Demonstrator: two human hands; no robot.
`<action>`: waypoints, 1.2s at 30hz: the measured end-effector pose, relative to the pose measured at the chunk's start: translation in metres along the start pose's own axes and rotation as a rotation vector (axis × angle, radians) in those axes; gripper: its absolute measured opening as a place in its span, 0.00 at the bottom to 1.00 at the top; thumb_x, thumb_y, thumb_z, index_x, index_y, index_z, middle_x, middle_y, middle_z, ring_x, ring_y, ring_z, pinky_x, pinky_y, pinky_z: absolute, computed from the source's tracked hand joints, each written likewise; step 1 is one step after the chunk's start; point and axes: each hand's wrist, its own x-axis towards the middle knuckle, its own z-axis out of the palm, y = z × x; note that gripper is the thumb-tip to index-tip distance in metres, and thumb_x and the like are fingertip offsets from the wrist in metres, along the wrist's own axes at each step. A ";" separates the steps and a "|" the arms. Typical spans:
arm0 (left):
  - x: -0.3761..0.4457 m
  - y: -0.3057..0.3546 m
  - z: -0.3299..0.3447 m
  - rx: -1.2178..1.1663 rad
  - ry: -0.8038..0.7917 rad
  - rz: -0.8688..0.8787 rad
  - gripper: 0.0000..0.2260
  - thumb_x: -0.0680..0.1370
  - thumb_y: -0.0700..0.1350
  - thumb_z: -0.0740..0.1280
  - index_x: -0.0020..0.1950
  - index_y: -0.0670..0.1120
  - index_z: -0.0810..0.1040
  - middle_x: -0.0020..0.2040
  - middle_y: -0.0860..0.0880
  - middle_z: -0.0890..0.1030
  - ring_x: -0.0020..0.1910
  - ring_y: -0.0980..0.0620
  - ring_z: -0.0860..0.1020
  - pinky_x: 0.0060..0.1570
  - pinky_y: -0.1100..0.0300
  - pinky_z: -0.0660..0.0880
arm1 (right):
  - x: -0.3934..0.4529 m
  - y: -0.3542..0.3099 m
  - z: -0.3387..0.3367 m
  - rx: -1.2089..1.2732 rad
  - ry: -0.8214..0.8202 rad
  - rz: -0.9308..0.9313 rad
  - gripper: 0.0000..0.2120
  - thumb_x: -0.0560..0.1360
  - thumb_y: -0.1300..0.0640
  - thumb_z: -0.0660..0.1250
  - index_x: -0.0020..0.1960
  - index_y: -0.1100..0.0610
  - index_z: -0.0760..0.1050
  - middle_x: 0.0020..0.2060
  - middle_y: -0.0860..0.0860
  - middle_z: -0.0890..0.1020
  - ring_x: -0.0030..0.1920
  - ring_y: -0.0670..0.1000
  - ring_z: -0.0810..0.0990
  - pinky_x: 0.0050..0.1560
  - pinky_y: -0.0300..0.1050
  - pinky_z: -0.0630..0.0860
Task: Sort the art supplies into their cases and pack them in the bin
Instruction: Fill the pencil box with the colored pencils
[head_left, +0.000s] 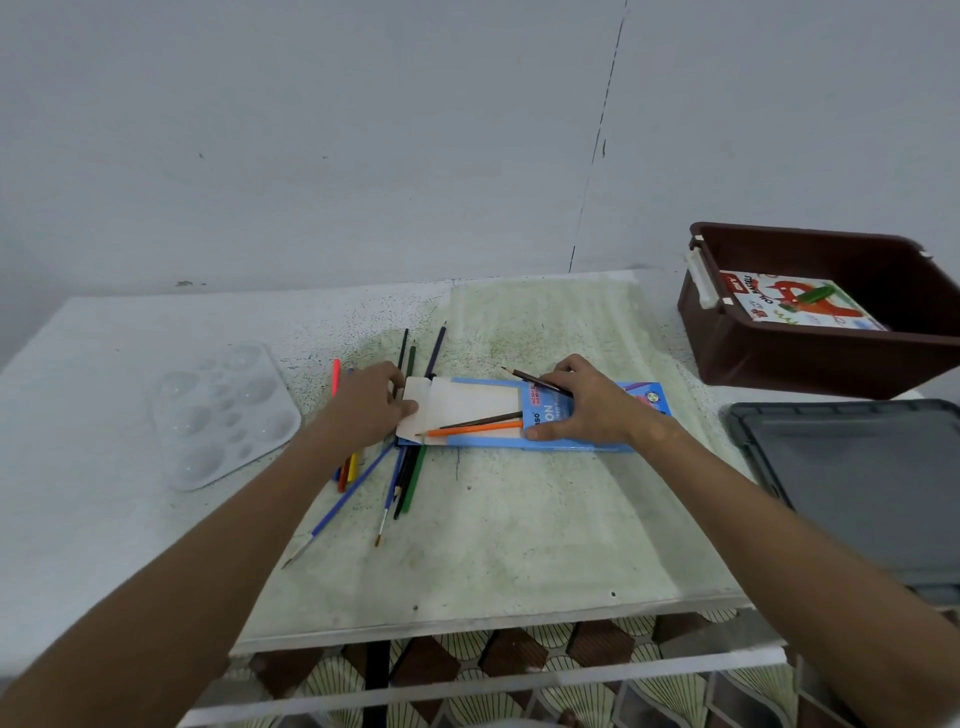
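Blue pencil box (571, 441), white flap open
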 end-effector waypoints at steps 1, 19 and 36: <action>-0.003 0.002 0.001 0.095 0.021 0.060 0.12 0.77 0.47 0.68 0.58 0.45 0.74 0.49 0.46 0.78 0.44 0.49 0.76 0.43 0.57 0.73 | 0.000 0.000 0.000 0.000 -0.004 0.001 0.37 0.64 0.38 0.76 0.67 0.54 0.72 0.55 0.48 0.69 0.53 0.46 0.74 0.48 0.33 0.71; -0.007 0.062 0.013 0.314 -0.112 0.458 0.11 0.80 0.50 0.62 0.58 0.50 0.81 0.51 0.51 0.80 0.50 0.51 0.76 0.57 0.53 0.70 | -0.005 -0.010 0.000 -0.104 -0.007 -0.040 0.18 0.81 0.53 0.60 0.68 0.58 0.71 0.57 0.51 0.68 0.51 0.50 0.77 0.46 0.39 0.75; 0.000 0.045 -0.015 0.416 -0.027 0.456 0.11 0.82 0.47 0.59 0.53 0.47 0.81 0.41 0.49 0.81 0.42 0.49 0.78 0.42 0.57 0.73 | -0.003 -0.029 -0.008 -0.162 0.028 -0.113 0.36 0.71 0.39 0.70 0.72 0.56 0.66 0.66 0.51 0.72 0.66 0.51 0.69 0.65 0.44 0.65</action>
